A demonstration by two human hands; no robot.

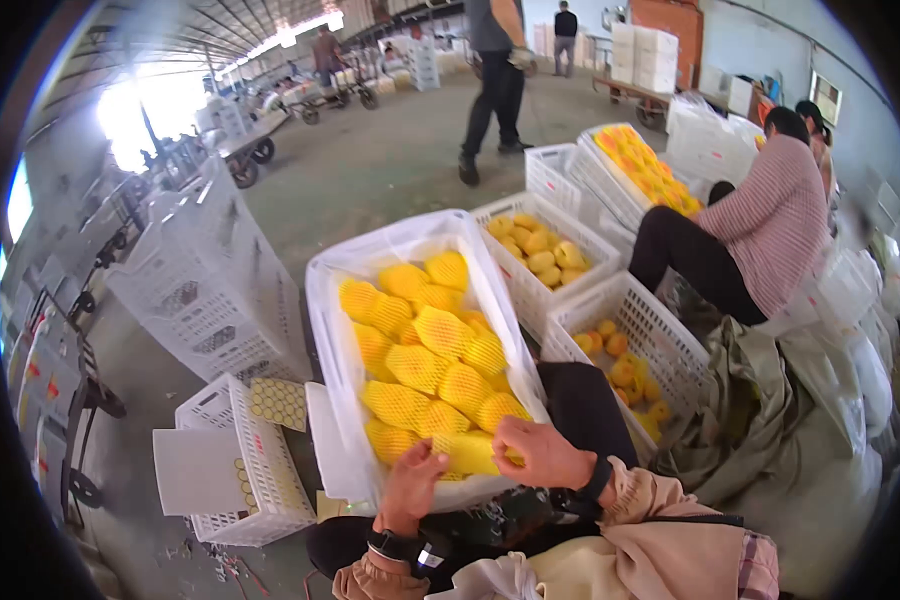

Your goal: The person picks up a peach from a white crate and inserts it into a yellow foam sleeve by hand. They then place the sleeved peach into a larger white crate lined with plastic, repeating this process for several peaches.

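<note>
A white crate [322, 300] with a pale liner stands before me, filled with mangoes [417, 367] in yellow foam nets. At its near edge, one netted mango [467, 453] lies between my hands. My left hand [413, 484] is closed, with thumb and fingers pinching the left end of its foam net. On the other side, my right hand [545, 455] is curled shut at the right end of the same net. The fingers partly hide both ends of this mango.
To the right are a crate of bare mangoes [610, 262] and a crate with fewer fruits [685, 365]. Stacked crates [205, 290] and a crate with stickers [270, 480] stand left. A seated person [770, 220] works at right; another person [495, 80] stands ahead.
</note>
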